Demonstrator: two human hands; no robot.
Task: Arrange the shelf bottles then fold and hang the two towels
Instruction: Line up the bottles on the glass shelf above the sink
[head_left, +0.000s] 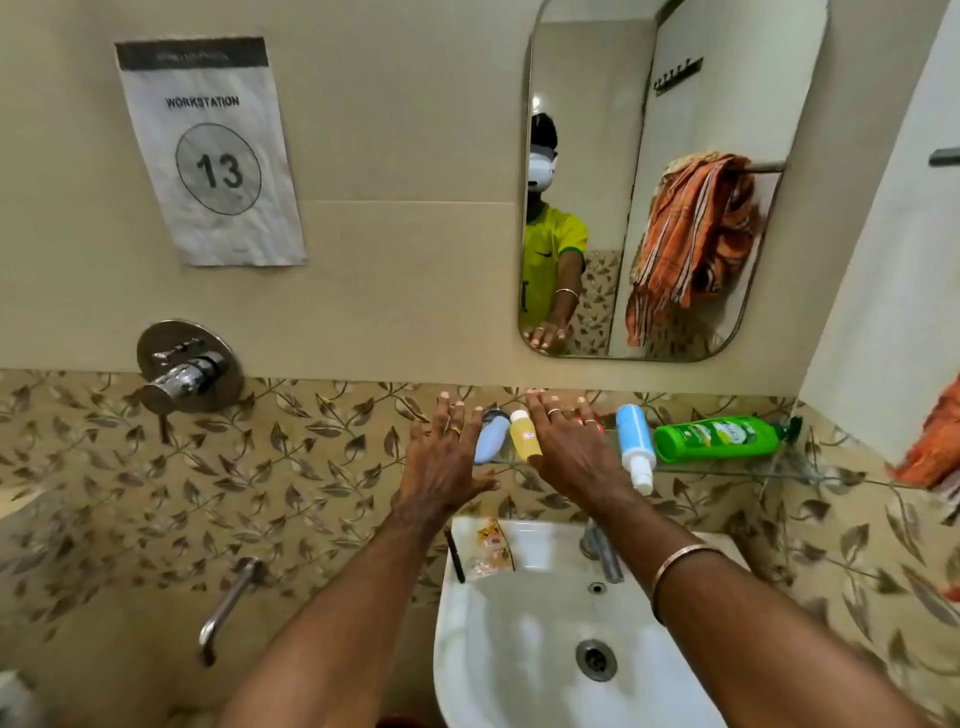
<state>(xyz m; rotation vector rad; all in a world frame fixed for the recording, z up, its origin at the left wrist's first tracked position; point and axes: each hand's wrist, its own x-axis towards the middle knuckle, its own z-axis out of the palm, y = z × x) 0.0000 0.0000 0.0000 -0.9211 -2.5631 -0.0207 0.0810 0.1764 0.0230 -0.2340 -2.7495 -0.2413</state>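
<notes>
A glass shelf (727, 469) above the sink carries several bottles lying on their sides: a pale blue one (492, 437), a small yellow one (524, 435), a blue-and-white spray bottle (635, 447) and a green one (719, 438). My left hand (445, 457) hovers open just left of the pale blue bottle. My right hand (569, 449) is open, fingers spread, between the yellow bottle and the spray bottle, covering something red beneath it. Neither hand holds anything. An orange striped towel (693, 244) shows in the mirror, bunched on a rail. Another orange cloth (935, 441) hangs at the right edge.
A white sink (519, 649) with a tap (602, 551) sits below my arms; a packet (491, 551) and a dark stick lie on its rim. A wall mixer (187, 369) and spout (228, 603) are at left. The mirror (597, 130) hangs above the shelf.
</notes>
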